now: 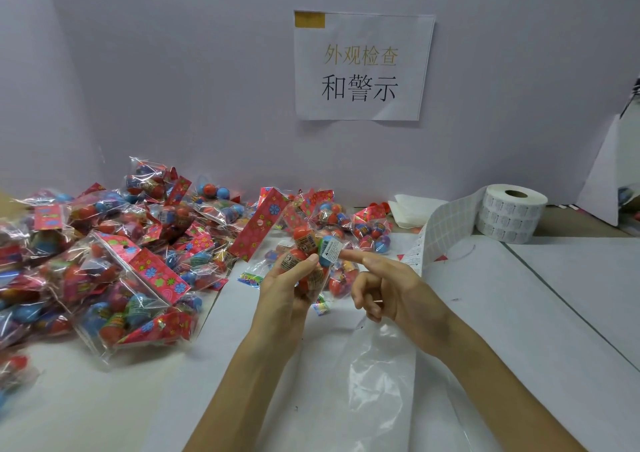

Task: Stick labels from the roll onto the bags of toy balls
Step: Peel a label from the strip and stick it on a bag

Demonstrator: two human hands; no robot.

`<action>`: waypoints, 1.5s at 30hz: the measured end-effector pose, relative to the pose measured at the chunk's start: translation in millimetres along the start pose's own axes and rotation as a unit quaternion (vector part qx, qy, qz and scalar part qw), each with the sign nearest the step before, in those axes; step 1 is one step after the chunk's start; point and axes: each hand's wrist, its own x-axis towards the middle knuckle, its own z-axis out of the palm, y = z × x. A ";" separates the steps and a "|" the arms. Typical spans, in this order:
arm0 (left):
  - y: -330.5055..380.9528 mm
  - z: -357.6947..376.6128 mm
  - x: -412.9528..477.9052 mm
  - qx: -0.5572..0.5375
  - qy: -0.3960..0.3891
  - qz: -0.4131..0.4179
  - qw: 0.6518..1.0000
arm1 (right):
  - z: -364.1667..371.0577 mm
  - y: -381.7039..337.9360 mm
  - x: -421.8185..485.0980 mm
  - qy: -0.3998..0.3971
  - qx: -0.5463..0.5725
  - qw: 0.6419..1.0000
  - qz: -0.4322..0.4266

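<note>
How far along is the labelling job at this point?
In hand: the left hand grips one bag while the right hand presses a white label onto it with its index finger. Done: the backing strip trailing from the roll looks stripped, so some labels have gone out. Left: the big pile of bags on the left; I cannot tell which carry labels.

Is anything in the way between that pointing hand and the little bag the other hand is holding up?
Nothing visible. The right hand has its forefinger tip on the white label on the bag, which the left hand grips. The other bags and the label roll lie off to the sides.
</note>
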 end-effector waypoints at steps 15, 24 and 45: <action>-1.4 -3.0 1.2 0.020 0.010 0.003 1.000 | 4.1 11.0 4.3 0.012 -0.130 0.991 -0.020; -4.1 -1.1 0.4 0.044 -0.040 0.002 0.998 | -4.6 13.1 7.4 0.128 -0.117 0.984 -0.048; -4.8 7.0 -6.8 0.152 -0.077 0.028 0.985 | -7.3 15.9 7.3 0.162 -0.114 0.976 -0.093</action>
